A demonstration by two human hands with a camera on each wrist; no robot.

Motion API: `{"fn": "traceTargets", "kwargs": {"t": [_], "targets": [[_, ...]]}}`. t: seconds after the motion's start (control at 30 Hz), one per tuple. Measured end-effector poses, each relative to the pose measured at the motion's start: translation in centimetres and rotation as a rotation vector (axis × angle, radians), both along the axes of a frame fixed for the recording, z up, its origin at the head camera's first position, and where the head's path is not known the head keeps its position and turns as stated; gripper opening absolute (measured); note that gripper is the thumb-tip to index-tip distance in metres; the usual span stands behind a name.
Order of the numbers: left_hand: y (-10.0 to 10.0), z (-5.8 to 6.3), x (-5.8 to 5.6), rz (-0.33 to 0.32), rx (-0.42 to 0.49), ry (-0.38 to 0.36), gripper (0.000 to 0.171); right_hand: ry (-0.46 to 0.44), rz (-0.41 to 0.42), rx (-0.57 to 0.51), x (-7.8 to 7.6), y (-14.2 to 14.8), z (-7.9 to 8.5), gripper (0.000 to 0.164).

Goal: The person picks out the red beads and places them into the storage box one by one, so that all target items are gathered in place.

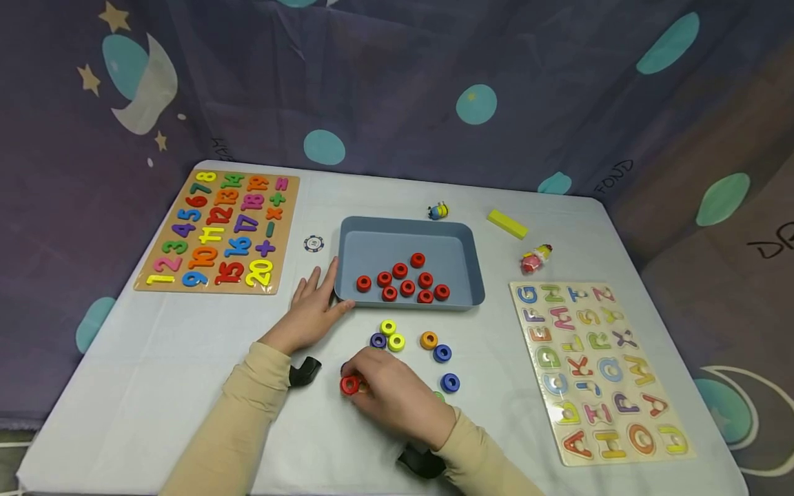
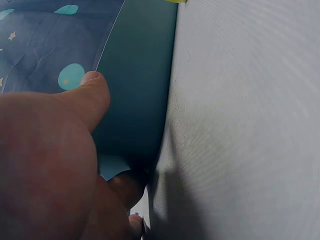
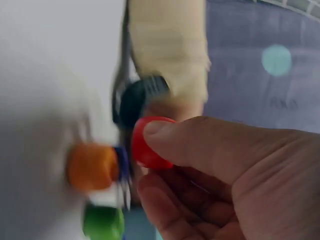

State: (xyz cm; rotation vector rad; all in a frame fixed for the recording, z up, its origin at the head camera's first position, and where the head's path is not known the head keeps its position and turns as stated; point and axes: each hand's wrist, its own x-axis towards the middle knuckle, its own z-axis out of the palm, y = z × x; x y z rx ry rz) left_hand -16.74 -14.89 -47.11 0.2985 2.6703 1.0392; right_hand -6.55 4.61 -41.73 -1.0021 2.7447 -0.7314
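My right hand point(image 1: 400, 399) pinches a red ring point(image 1: 343, 387) between thumb and fingers, above the table's front part. In the right wrist view this red ring point(image 3: 142, 147) sits under the thumb, near an orange ring point(image 3: 85, 167) and a green ring point(image 3: 102, 222). My left hand point(image 1: 310, 317) rests against the left front corner of the blue-grey tray point(image 1: 397, 238). Its thumb lies along the front wall and its fingers are extended by the left side. Several red rings point(image 1: 418, 255) lie inside the tray, towards its front and right.
Between tray and right hand lie yellow rings point(image 1: 397, 349), a purple ring point(image 1: 372, 340), an orange ring point(image 1: 422, 340) and blue rings point(image 1: 450, 390). A number board point(image 1: 282, 269) is left, a letter board point(image 1: 552, 448) right. Behind are a poker chip point(image 1: 313, 244), yellow block point(image 1: 507, 224) and small figures point(image 1: 533, 260).
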Motion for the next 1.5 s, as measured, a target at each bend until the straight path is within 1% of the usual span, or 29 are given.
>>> {"fn": "traceTargets", "kwargs": {"t": [0.07,0.2,0.3,0.4,0.47,0.57,0.63,0.7,0.87,1.07,1.17,1.3,1.43,1.5], "targets": [[0.0,0.1,0.0,0.002,0.0,-0.003,0.085,-0.024,-0.056,-0.047,-0.7,1.1,0.7,0.025],[0.0,0.2,0.0,0.0,-0.004,-0.008,0.086,0.015,-0.19,-0.125,-2.9,4.0,1.9,0.029],[-0.1,0.2,0.0,-0.005,-0.007,-0.007,0.086,0.046,-0.338,-0.158,-5.4,6.4,2.2,0.03],[-0.3,0.0,-0.1,-0.012,-0.002,-0.006,0.087,0.022,-0.502,-0.18,-8.3,8.3,2.0,0.03],[-0.4,-0.1,0.0,-0.011,-0.001,-0.008,0.087,-0.005,-0.586,-0.191,-10.1,9.2,1.7,0.031],[-0.5,-0.3,0.1,-0.005,-0.001,-0.01,0.086,-0.031,-0.651,-0.175,-12.2,9.8,1.2,0.03],[-0.6,-0.3,0.2,-0.004,0.001,-0.008,0.085,-0.037,-0.665,-0.151,-13.2,9.9,0.8,0.029],[-0.6,-0.3,0.2,-0.008,0.001,-0.006,0.084,-0.029,-0.67,-0.123,-13.9,10.0,0.6,0.029],[-0.4,-0.3,0.2,-0.021,-0.009,0.004,0.083,-0.008,-0.678,-0.086,-14.8,10.2,0.1,0.029],[-0.1,-0.2,0.2,-0.032,0.003,-0.004,0.083,-0.066,-0.692,-0.039,-14.7,10.7,-0.2,0.033],[-0.2,-0.2,0.1,-0.034,-0.001,-0.01,0.083,-0.08,-0.696,-0.033,-14.4,11.1,-0.3,0.034],[-0.4,-0.2,0.1,-0.03,-0.004,-0.01,0.083,-0.077,-0.711,-0.062,-13.9,11.4,-0.4,0.033],[-0.6,-0.2,0.2,-0.026,0.002,-0.009,0.083,-0.069,-0.723,-0.093,-13.1,11.3,-0.2,0.03],[-0.7,-0.2,0.2,-0.023,0.005,-0.011,0.083,-0.051,-0.721,-0.104,-12.5,11.3,-0.2,0.029]]}}
